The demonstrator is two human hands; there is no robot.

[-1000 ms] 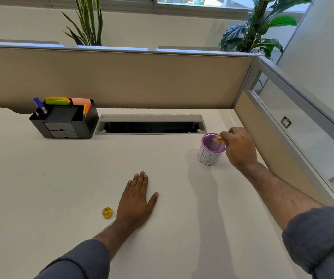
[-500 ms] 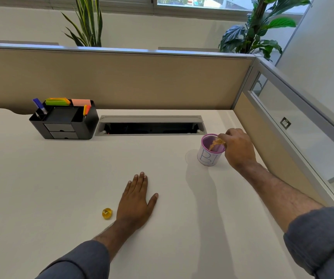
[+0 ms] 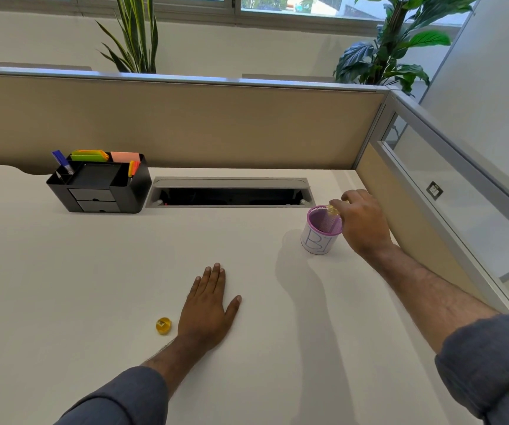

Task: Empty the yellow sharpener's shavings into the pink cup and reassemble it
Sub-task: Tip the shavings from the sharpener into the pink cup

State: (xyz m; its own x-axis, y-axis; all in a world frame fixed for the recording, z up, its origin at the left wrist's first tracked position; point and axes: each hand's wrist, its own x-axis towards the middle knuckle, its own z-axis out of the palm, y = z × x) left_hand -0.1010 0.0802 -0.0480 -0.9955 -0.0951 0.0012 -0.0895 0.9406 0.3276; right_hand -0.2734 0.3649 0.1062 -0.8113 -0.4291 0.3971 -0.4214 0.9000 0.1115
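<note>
My right hand (image 3: 362, 223) holds the yellow sharpener's clear shavings container (image 3: 333, 209) tilted over the mouth of the pink mesh cup (image 3: 320, 231), which stands at the right of the desk with a white label around it. The sharpener's other yellow part (image 3: 163, 325) lies on the desk at the near left. My left hand (image 3: 209, 308) rests flat on the desk just right of that part, fingers spread, holding nothing.
A black desk organiser (image 3: 100, 187) with pens and sticky notes stands at the back left. An open cable tray slot (image 3: 230, 193) runs along the back. Beige partitions (image 3: 186, 124) close the desk at the back and right.
My right hand has shifted slightly over the cup, shaking or tilting the yellow container at its rim. My left hand and the yellow part on the desk stayed still.
</note>
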